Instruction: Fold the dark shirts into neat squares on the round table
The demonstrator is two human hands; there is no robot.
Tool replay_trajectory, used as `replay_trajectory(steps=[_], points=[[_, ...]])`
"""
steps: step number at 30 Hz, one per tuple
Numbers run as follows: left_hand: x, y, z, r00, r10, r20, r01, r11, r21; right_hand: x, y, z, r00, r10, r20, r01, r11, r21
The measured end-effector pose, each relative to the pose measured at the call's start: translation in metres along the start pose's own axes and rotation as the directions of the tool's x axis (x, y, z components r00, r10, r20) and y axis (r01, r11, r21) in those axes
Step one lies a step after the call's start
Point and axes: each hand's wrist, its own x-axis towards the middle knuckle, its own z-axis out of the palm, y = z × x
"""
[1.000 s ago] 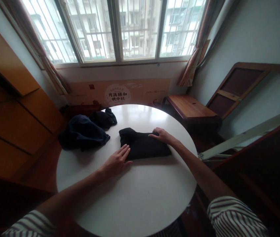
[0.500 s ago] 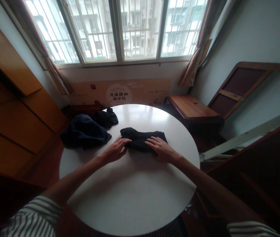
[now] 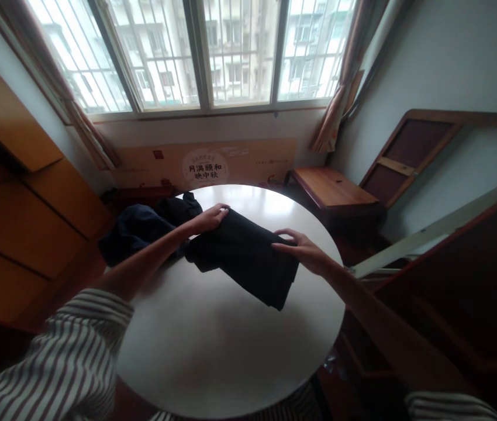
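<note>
A black folded garment point(image 3: 248, 251), its exact kind unclear, is held tilted above the white round table point(image 3: 231, 356). My left hand point(image 3: 213, 218) pinches its far edge near the upper left corner. At the right end of the cloth, my right hand point(image 3: 301, 248) grips the edge between thumb and fingers. A bunched part of the garment hangs at its left side, and the fingertips behind the cloth are partly hidden.
A dark blue garment point(image 3: 132, 231) and a black crumpled garment point(image 3: 182, 206) lie at the table's left back edge, partly behind my left arm. A wooden stool-like table point(image 3: 334, 186) stands beyond on the right, below the window wall.
Both hands have taken hold of the black garment and lifted it from the table. It has turned, its right end now hanging nearer me. My left hand has moved up and away.
</note>
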Motion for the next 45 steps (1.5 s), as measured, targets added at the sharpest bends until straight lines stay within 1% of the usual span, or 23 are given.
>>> replay_trajectory(steps=[2, 3, 4, 6, 8, 9, 10, 12, 13, 14, 17, 20, 22, 23, 25, 28, 30, 32, 34, 37, 40, 43, 45], points=[[0.006, -0.017, 0.015, 0.994, -0.099, 0.040, 0.095, 0.992, 0.088, 0.014, 0.017, -0.001, 0.999, 0.005, -0.045, -0.010, 0.995, -0.099], [0.006, -0.024, 0.022, 0.993, -0.116, 0.035, 0.110, 0.983, 0.150, 0.019, 0.025, -0.003, 0.997, -0.022, -0.073, 0.010, 0.985, -0.171], [0.004, -0.027, 0.027, 0.995, -0.103, 0.012, 0.098, 0.971, 0.219, 0.023, 0.032, -0.005, 0.992, -0.069, -0.106, 0.040, 0.968, -0.249], [-0.005, -0.026, 0.037, 0.998, 0.010, -0.062, 0.013, 0.935, 0.354, 0.026, 0.041, -0.013, 0.960, -0.208, -0.188, 0.115, 0.903, -0.415], [-0.021, -0.013, 0.049, 0.986, 0.151, -0.077, -0.099, 0.881, 0.462, 0.021, 0.045, -0.024, 0.908, -0.339, -0.246, 0.162, 0.827, -0.539], [-0.031, -0.003, 0.058, 0.977, 0.204, -0.053, -0.150, 0.848, 0.509, 0.017, 0.046, -0.029, 0.903, -0.361, -0.232, 0.178, 0.808, -0.562], [-0.041, 0.008, 0.068, 0.973, 0.232, -0.011, -0.190, 0.820, 0.540, 0.012, 0.047, -0.033, 0.919, -0.350, -0.184, 0.197, 0.808, -0.555], [-0.058, 0.031, 0.092, 0.972, 0.215, 0.093, -0.230, 0.798, 0.557, 0.004, 0.049, -0.040, 0.959, -0.281, -0.031, 0.231, 0.843, -0.485], [-0.064, 0.041, 0.105, 0.972, 0.194, 0.136, -0.237, 0.793, 0.561, 0.001, 0.050, -0.043, 0.967, -0.254, 0.038, 0.243, 0.856, -0.457], [-0.069, 0.050, 0.118, 0.971, 0.168, 0.167, -0.234, 0.790, 0.566, 0.000, 0.051, -0.045, 0.966, -0.247, 0.076, 0.254, 0.855, -0.453], [-0.072, 0.066, 0.149, 0.974, 0.107, 0.198, -0.207, 0.775, 0.598, 0.004, 0.052, -0.050, 0.949, -0.306, 0.076, 0.294, 0.776, -0.558], [-0.068, 0.070, 0.163, 0.973, 0.095, 0.213, -0.211, 0.744, 0.634, 0.016, 0.053, -0.055, 0.912, -0.380, 0.158, 0.384, 0.649, -0.657], [-0.067, 0.069, 0.166, 0.965, 0.113, 0.235, -0.242, 0.729, 0.641, 0.025, 0.053, -0.056, 0.881, -0.404, 0.246, 0.455, 0.587, -0.670], [-0.067, 0.069, 0.167, 0.962, 0.127, 0.242, -0.256, 0.726, 0.639, 0.028, 0.053, -0.056, 0.872, -0.403, 0.277, 0.477, 0.575, -0.665], [-0.070, 0.069, 0.166, 0.957, 0.146, 0.249, -0.274, 0.733, 0.623, 0.034, 0.053, -0.055, 0.872, -0.381, 0.308, 0.485, 0.588, -0.647], [-0.081, 0.070, 0.163, 0.941, 0.190, 0.279, -0.322, 0.751, 0.576, 0.041, 0.049, -0.057, 0.903, -0.278, 0.328, 0.426, 0.673, -0.605], [-0.092, 0.070, 0.157, 0.925, 0.238, 0.296, -0.369, 0.747, 0.553, 0.049, 0.042, -0.060, 0.934, -0.163, 0.319, 0.323, 0.768, -0.553], [-0.106, 0.068, 0.149, 0.930, 0.236, 0.281, -0.359, 0.745, 0.562, 0.059, 0.034, -0.058, 0.963, -0.055, 0.264, 0.189, 0.836, -0.516], [-0.119, 0.063, 0.139, 0.960, 0.148, 0.237, -0.265, 0.753, 0.603, 0.073, 0.025, -0.050, 0.978, -0.003, 0.210, 0.115, 0.845, -0.522], [-0.134, 0.048, 0.121, 0.993, -0.033, 0.118, -0.054, 0.748, 0.662, 0.095, 0.014, -0.026, 0.976, 0.032, 0.214, 0.101, 0.808, -0.581], [-0.138, 0.027, 0.103, 0.986, -0.160, 0.034, 0.102, 0.763, 0.638, 0.114, 0.005, 0.000, 0.971, 0.114, 0.212, 0.047, 0.773, -0.633], [-0.134, 0.009, 0.090, 0.975, -0.221, 0.026, 0.171, 0.820, 0.546, 0.124, 0.002, 0.014, 0.966, 0.162, 0.199, 0.009, 0.754, -0.657], [-0.129, 0.001, 0.089, 0.970, -0.240, 0.025, 0.197, 0.848, 0.492, 0.123, 0.004, 0.014, 0.969, 0.157, 0.189, 0.002, 0.765, -0.645]])
